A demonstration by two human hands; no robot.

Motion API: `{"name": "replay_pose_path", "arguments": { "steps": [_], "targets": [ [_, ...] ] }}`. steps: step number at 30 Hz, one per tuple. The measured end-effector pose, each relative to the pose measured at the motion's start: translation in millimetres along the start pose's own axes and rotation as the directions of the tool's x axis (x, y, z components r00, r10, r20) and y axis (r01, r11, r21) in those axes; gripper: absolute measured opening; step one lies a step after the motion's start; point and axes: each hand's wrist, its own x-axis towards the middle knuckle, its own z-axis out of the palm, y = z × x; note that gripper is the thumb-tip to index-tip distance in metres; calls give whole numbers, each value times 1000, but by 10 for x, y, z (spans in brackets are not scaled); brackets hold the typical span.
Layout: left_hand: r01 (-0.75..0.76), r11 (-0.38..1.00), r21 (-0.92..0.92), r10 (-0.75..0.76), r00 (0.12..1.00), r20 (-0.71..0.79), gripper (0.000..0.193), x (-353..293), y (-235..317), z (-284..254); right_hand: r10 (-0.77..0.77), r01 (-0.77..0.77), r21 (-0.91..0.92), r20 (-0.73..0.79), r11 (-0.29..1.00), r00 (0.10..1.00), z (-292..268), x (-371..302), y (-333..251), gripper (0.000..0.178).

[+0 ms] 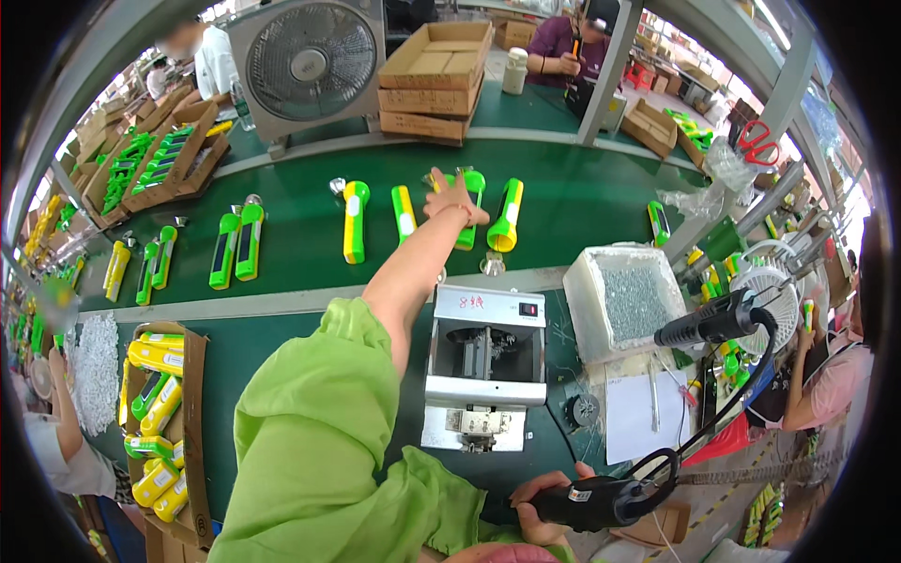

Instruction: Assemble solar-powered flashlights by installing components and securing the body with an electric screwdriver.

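My left hand (452,200) reaches out over the green belt, fingers spread above a green flashlight (475,188); I cannot tell whether it touches it. A green-yellow flashlight (404,212) lies left of that hand and another flashlight (507,216) lies right of it, a loose silver reflector (492,264) by its head. Low at the right, my right hand (542,502) is closed round a black electric screwdriver (591,504). Between my arms stands a grey-white screw feeder (485,347) with a dark opening.
A white foam box of small screws (641,305) stands right of the feeder, near a second hanging electric screwdriver (709,322). A carton (195,422) holds yellow and green flashlights at left. Beyond the belt are a fan (309,66) and stacked cardboard trays (434,70). Other people sit around.
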Motion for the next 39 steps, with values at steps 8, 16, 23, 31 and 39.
{"name": "replay_pose_path", "arguments": {
  "steps": [8, 16, 23, 31, 39],
  "targets": [
    [-451, 803, -390, 238, 842, -485, 118, -256, -517, -820, 225, -219, 96, -54, 971, 973, 52, -107, -140, 43],
    [-121, -47, -991, 132, 983, -127, 89, -2320, -2859, -1696, -154, 169, -105, 141, 980, 978, 9, -15, 34, 89],
    [-317, 105, -943, -494, 806, -326, 98, -3641, -5104, -2329, -258, 266, -64, 104, 962, 960, 130, 7, -59, 85],
    [453, 430, -781, -899, 135, -416, 123, -3315, -5654, -1934, -181, 179, 25, 65, 983, 981, 221, -9, -114, 84],
    [359, 926, 113, -36, 385, -922, 83, -2885, -4237, -1850, -266, 267, -65, 21, 962, 964, 182, 7, 6, 86]
  ]
}}
